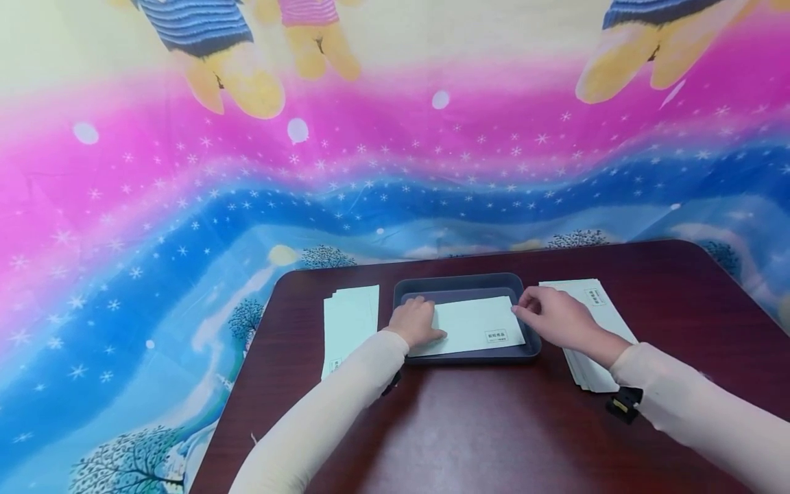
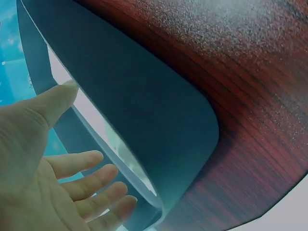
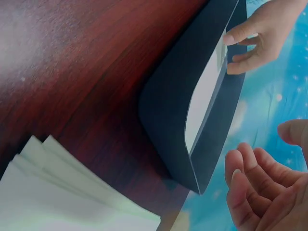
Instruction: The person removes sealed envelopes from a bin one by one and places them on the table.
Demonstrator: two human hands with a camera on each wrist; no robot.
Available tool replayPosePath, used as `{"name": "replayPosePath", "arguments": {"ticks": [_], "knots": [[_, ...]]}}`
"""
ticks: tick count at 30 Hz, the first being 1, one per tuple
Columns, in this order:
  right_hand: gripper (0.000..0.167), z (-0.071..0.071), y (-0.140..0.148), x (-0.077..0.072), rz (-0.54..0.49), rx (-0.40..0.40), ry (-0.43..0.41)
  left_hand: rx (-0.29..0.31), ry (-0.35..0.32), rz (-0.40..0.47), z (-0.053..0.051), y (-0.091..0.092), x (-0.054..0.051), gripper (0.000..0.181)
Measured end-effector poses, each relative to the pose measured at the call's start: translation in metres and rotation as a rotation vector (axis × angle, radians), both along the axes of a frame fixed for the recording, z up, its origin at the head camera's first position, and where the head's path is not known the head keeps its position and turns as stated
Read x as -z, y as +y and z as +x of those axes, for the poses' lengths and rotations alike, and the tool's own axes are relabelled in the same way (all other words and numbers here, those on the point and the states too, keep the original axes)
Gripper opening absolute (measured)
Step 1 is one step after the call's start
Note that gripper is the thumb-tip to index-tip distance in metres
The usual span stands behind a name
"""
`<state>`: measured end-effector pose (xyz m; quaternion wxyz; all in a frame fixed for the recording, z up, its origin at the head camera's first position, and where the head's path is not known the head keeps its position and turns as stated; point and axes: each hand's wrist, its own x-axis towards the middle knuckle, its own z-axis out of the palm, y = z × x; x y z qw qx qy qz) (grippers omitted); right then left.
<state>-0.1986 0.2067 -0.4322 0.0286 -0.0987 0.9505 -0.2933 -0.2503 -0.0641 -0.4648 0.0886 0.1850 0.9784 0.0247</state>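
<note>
A white envelope (image 1: 472, 322) with a small printed box in one corner lies in a dark grey tray (image 1: 469, 358). My left hand (image 1: 415, 321) is over the envelope's left end, thumb and fingers spread apart; whether it touches the paper I cannot tell. In the left wrist view the left hand (image 2: 57, 168) has relaxed fingers with nothing between them. Beside the tray's right end is my right hand (image 1: 558, 317), partly in front of the right stack of envelopes (image 1: 592, 370). The right wrist view shows the right hand (image 3: 269, 187) with fingers loosely bent, thumb apart, holding nothing.
Left of the tray lies another small stack of envelopes (image 1: 352, 319), its near end partly behind the left sleeve. All stand on a dark reddish wooden table (image 1: 457, 425). A patterned cloth (image 1: 395, 137) hangs behind the table's far edge.
</note>
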Motion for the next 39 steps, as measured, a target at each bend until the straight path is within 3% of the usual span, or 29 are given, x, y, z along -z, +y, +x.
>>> {"name": "replayPosePath", "arguments": {"ticks": [7, 12, 22, 30, 39], "knots": [[0.020, -0.003, -0.013, 0.004, 0.022, -0.038, -0.014, -0.006, -0.054, -0.033, 0.001, -0.004, -0.001, 0.064], [0.020, -0.006, -0.020, 0.008, 0.022, -0.056, -0.017, -0.015, -0.055, -0.057, 0.000, -0.008, 0.003, 0.063], [0.021, -0.007, -0.024, 0.010, 0.048, -0.056, -0.015, -0.018, -0.072, -0.029, -0.003, -0.008, 0.004, 0.066], [0.021, -0.007, -0.027, 0.012, 0.054, -0.061, -0.020, -0.006, -0.061, -0.036, -0.011, -0.010, 0.012, 0.073], [0.022, -0.008, -0.028, 0.014, 0.054, -0.068, -0.026, 0.004, -0.068, -0.043, -0.018, -0.008, 0.015, 0.087]]}}
